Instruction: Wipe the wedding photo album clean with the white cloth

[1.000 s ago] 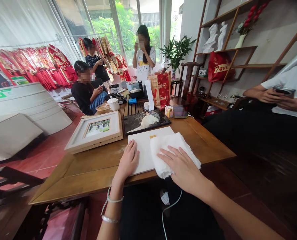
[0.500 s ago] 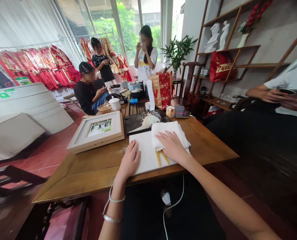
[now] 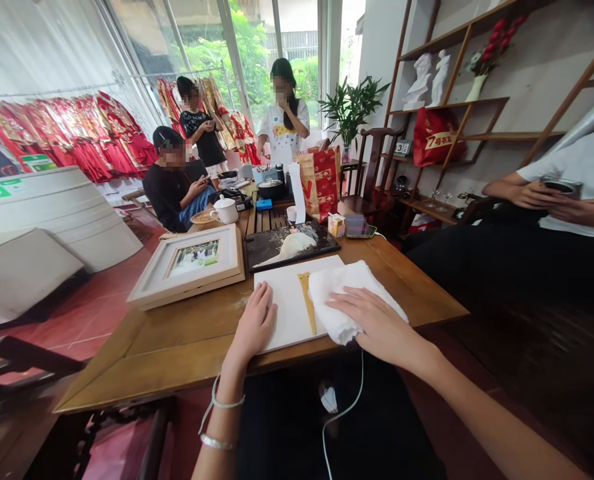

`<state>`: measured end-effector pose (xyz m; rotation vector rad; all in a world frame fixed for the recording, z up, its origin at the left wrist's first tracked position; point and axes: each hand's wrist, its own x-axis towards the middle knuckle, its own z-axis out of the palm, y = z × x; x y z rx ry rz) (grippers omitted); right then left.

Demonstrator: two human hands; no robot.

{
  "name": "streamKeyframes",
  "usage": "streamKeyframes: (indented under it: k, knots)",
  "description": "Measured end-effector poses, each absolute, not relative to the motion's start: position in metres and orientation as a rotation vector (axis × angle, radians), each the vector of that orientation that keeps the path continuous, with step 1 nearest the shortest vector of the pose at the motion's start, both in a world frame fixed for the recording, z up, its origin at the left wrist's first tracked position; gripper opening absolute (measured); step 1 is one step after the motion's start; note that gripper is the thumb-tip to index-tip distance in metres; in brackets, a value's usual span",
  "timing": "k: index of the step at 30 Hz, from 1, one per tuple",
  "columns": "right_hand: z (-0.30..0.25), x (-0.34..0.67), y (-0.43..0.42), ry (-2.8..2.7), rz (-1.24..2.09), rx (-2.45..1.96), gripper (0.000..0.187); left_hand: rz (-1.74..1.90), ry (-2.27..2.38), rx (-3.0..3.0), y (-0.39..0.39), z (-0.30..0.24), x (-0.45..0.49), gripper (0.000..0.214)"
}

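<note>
A white board (image 3: 289, 303) with a thin yellow strip (image 3: 307, 308) on it lies at the near edge of the wooden table (image 3: 177, 340). My left hand (image 3: 255, 325) rests flat on the board's left edge, fingers stretched out. My right hand (image 3: 379, 323) presses flat on a folded white cloth (image 3: 347, 290) that covers the board's right part. Both fingers sets lie spread, gripping nothing.
A framed photo (image 3: 191, 263) and a dark picture panel (image 3: 289, 245) lie beyond the board. Farther back stand a white teapot (image 3: 225, 209), a red paper bag (image 3: 321, 180) and a phone (image 3: 359, 227). Three people stay at the far end; a seated person (image 3: 561, 200) is at right.
My right hand slid the cloth away over the board, then back toward me and rightward, uncovering the yellow strip. My left hand stayed on the board's left edge.
</note>
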<state>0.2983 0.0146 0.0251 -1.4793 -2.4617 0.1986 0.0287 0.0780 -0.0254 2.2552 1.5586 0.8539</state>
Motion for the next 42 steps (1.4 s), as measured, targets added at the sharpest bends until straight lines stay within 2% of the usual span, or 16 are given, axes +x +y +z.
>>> streamKeyframes:
  k: [11, 15, 21, 27, 37, 42]
  knots:
    - [0.023, 0.279, 0.098, -2.329, 0.076, -1.716, 0.061, 0.826, 1.555, 2.255, 0.077, -0.023, 0.027, 0.05]
    - [0.021, 0.279, 0.083, -2.351, 0.037, -1.698, 0.062, 0.83, 1.555, 2.254, 0.076, -0.023, 0.028, 0.049]
    - [0.018, 0.293, 0.023, -2.42, 0.046, -1.567, 0.074, 0.854, 1.557, 2.254, 0.077, -0.025, 0.029, 0.049]
    - [0.022, 0.308, -0.003, -2.454, 0.148, -1.518, 0.078, 0.836, 1.558, 2.269, 0.079, -0.026, 0.027, 0.05]
    - [0.009, 0.311, 0.084, -2.288, 0.132, -1.668, 0.068, 0.855, 1.545, 2.265, 0.079, -0.027, 0.025, 0.049]
    - [0.007, 0.309, 0.099, -2.236, 0.111, -1.691, 0.065, 0.841, 1.549, 2.27, 0.079, -0.027, 0.026, 0.049]
